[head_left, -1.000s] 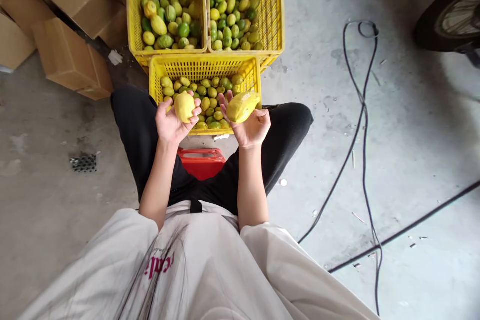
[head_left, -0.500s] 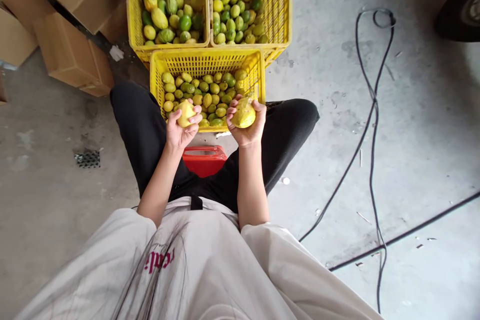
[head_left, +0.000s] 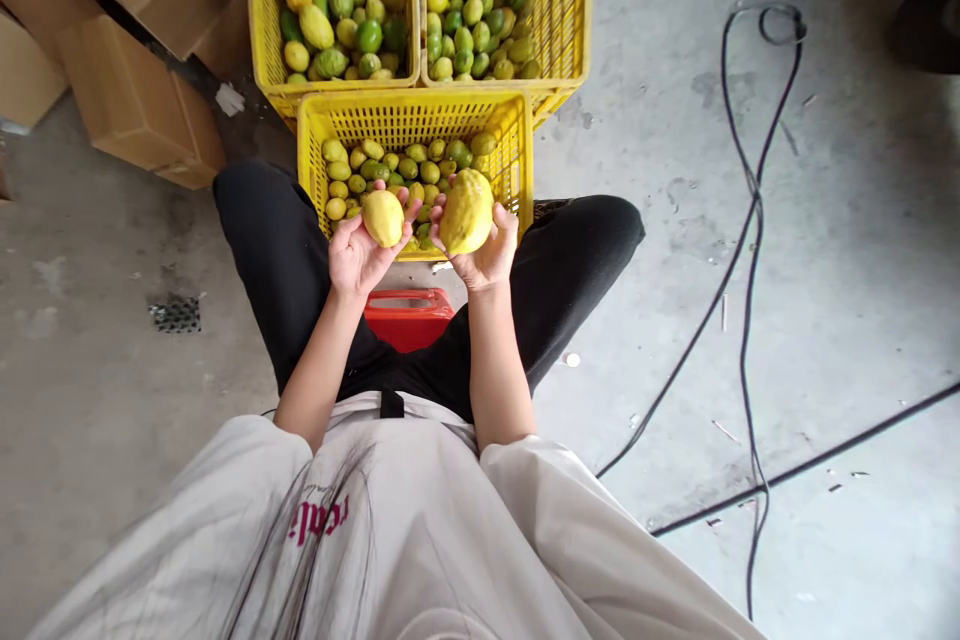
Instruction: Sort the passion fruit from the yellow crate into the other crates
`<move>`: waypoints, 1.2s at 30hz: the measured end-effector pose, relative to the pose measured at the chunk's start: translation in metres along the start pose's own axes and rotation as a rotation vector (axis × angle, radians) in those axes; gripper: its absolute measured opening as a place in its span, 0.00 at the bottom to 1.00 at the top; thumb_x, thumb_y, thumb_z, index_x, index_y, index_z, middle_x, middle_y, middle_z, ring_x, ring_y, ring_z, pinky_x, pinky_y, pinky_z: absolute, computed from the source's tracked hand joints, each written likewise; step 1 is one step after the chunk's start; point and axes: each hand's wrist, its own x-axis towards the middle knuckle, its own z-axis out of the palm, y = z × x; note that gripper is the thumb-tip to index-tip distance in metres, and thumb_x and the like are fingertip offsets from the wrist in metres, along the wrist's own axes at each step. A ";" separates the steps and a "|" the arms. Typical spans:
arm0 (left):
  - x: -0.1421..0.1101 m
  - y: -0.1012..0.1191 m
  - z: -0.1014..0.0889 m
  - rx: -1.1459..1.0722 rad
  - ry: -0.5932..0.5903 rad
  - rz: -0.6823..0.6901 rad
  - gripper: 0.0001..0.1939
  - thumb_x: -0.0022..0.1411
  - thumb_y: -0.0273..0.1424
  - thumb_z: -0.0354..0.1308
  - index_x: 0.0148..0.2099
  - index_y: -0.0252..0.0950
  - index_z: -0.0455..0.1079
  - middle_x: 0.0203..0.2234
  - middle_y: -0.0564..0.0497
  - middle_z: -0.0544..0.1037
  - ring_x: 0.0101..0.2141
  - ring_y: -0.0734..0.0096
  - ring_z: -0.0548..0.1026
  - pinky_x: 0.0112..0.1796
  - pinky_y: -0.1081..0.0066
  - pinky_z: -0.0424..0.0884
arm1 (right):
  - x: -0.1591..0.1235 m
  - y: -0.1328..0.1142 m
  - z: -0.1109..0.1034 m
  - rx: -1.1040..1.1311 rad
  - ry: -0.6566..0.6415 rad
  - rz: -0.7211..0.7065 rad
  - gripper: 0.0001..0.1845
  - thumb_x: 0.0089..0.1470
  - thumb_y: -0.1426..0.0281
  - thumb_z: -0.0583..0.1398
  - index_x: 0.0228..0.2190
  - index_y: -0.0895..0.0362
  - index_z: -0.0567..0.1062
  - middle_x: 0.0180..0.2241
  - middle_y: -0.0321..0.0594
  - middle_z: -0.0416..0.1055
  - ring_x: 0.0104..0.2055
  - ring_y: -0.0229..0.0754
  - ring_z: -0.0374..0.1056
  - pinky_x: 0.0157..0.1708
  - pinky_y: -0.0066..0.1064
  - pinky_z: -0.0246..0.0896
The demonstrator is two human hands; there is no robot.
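My left hand (head_left: 360, 255) holds a smooth yellow lemon (head_left: 383, 218), its fingers curled around the fruit. In my right hand (head_left: 489, 258) rests a larger, bumpy yellow lemon (head_left: 466, 212), gripped between thumb and fingers. Both hands are side by side over the near edge of a low yellow crate (head_left: 412, 102), which holds many small yellow and green lemons (head_left: 436, 150). My hands and the two fruits hide part of that crate's contents.
Behind it stand a left yellow crate (head_left: 259, 20) and a right yellow crate (head_left: 577, 10), both with green and yellow fruit. Cardboard boxes (head_left: 135, 100) are at the left. A red stool (head_left: 409, 325) shows between my legs. A black cable (head_left: 739, 320) lies on the floor at right.
Both lemons have been turned in my hands, the right one from lying sideways to more upright. My hands have come closer together, and the view has shifted slightly.
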 end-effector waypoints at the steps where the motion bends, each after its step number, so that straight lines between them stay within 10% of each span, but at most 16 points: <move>1: 0.001 -0.001 0.000 -0.007 0.005 0.002 0.22 0.82 0.36 0.44 0.70 0.47 0.69 0.59 0.45 0.78 0.60 0.61 0.79 0.50 0.67 0.81 | 0.001 0.001 -0.002 0.000 0.007 0.021 0.24 0.57 0.50 0.66 0.51 0.48 0.76 0.43 0.38 0.81 0.48 0.50 0.80 0.41 0.45 0.86; 12: 0.010 -0.006 -0.004 -0.015 0.044 -0.046 0.12 0.77 0.33 0.56 0.59 0.47 0.72 0.42 0.50 0.76 0.31 0.78 0.73 0.24 0.84 0.68 | 0.010 0.013 0.001 -0.068 0.096 0.040 0.24 0.64 0.46 0.59 0.45 0.52 0.79 0.38 0.40 0.81 0.31 0.40 0.72 0.20 0.25 0.68; 19: 0.016 -0.011 -0.004 -0.005 0.035 -0.038 0.22 0.80 0.41 0.47 0.66 0.42 0.72 0.53 0.43 0.82 0.52 0.62 0.83 0.45 0.69 0.82 | 0.010 0.011 0.011 0.040 0.152 -0.023 0.22 0.63 0.49 0.54 0.44 0.49 0.77 0.41 0.38 0.82 0.57 0.49 0.77 0.49 0.48 0.82; 22: 0.019 -0.013 -0.006 -0.048 -0.002 -0.010 0.24 0.80 0.38 0.44 0.71 0.43 0.68 0.57 0.44 0.82 0.62 0.57 0.80 0.54 0.61 0.82 | 0.008 0.012 0.016 0.122 0.134 -0.054 0.26 0.69 0.52 0.45 0.47 0.52 0.77 0.44 0.37 0.82 0.65 0.45 0.73 0.55 0.43 0.79; 28: 0.017 -0.011 -0.005 -0.024 0.098 -0.100 0.18 0.80 0.38 0.52 0.66 0.45 0.72 0.49 0.47 0.80 0.44 0.72 0.83 0.36 0.80 0.80 | 0.009 0.014 0.006 0.214 0.023 -0.026 0.23 0.62 0.45 0.59 0.46 0.47 0.77 0.38 0.35 0.79 0.38 0.41 0.77 0.29 0.29 0.79; 36: 0.017 -0.012 -0.006 0.011 0.071 -0.155 0.10 0.78 0.34 0.54 0.56 0.41 0.74 0.43 0.48 0.79 0.31 0.79 0.76 0.22 0.85 0.67 | 0.015 0.020 -0.002 0.168 0.052 -0.009 0.22 0.62 0.48 0.56 0.47 0.48 0.75 0.37 0.36 0.77 0.31 0.41 0.69 0.27 0.30 0.75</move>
